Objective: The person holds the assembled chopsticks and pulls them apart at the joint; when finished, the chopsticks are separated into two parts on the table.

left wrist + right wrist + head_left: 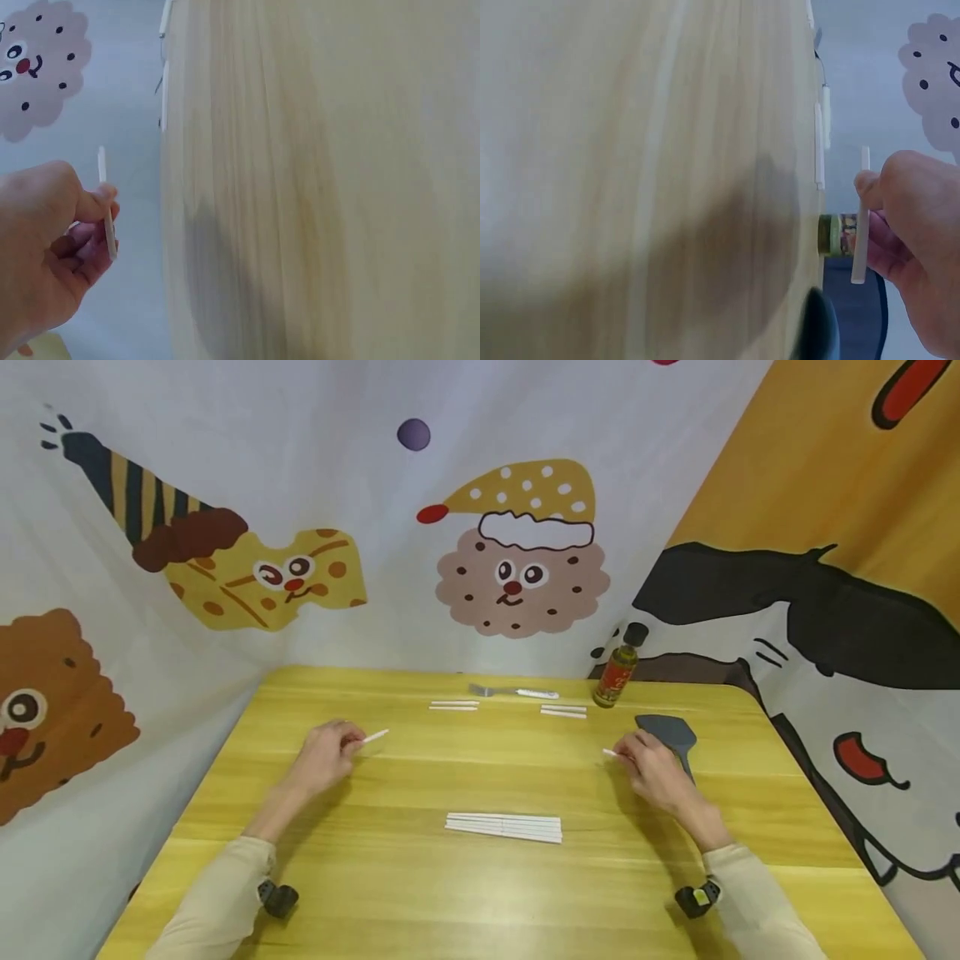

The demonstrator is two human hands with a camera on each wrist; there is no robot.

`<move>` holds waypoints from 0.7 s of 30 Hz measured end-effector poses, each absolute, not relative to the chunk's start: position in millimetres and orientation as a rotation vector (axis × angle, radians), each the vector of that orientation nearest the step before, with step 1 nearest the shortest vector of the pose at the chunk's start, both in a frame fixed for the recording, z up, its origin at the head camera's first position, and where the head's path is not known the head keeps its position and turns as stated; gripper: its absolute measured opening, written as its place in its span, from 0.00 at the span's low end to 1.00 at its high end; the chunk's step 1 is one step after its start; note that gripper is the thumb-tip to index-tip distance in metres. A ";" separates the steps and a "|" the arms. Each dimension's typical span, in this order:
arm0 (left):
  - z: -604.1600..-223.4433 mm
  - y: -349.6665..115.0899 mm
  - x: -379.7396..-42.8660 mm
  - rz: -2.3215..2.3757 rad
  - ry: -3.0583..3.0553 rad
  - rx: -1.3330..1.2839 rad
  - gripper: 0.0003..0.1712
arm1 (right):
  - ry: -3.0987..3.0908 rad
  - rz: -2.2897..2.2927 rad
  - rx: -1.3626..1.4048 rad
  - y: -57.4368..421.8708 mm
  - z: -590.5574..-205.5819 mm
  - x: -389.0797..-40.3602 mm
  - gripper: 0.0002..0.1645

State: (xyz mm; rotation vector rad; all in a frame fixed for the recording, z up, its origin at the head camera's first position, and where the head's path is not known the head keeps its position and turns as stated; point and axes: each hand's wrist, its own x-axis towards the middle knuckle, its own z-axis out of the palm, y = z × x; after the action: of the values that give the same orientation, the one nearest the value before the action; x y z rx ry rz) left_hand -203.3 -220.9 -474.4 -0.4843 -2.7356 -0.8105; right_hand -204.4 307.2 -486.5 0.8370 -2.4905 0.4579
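White stick (377,737) pinched in the left hand (328,753), second stick (610,752) pinched in the right hand (656,770), and a row of sticks (502,827) lies on the bench (390,893)!

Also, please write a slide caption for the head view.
Left hand and right hand, fingers pinching a white stick each, above the table.

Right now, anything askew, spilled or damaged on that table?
Nothing stands out: no spill or damage shows. The middle sticks lie neatly side by side; the capped bottle stands upright. The left hand and right hand each pinch a white stick. The spatula is partly hidden.
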 end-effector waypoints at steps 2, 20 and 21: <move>-473.2 -214.7 -206.3 -0.802 -2.754 -0.520 0.03 | -2.504 0.463 0.854 304.7 -488.0 -209.6 0.06; -477.5 -139.8 -255.2 -0.793 -2.888 -0.652 0.12 | -2.672 0.445 0.820 250.3 -487.3 -259.5 0.07; -477.6 -137.0 -258.4 -0.797 -2.894 -0.654 0.13 | -2.680 0.445 0.817 248.2 -487.3 -261.2 0.08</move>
State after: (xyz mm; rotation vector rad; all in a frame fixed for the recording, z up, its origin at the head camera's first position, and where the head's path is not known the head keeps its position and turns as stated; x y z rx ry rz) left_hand -258.4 -137.0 -477.6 -0.6545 -2.8939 -0.7968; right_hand -261.2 248.2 -487.3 0.8172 -2.6801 0.4447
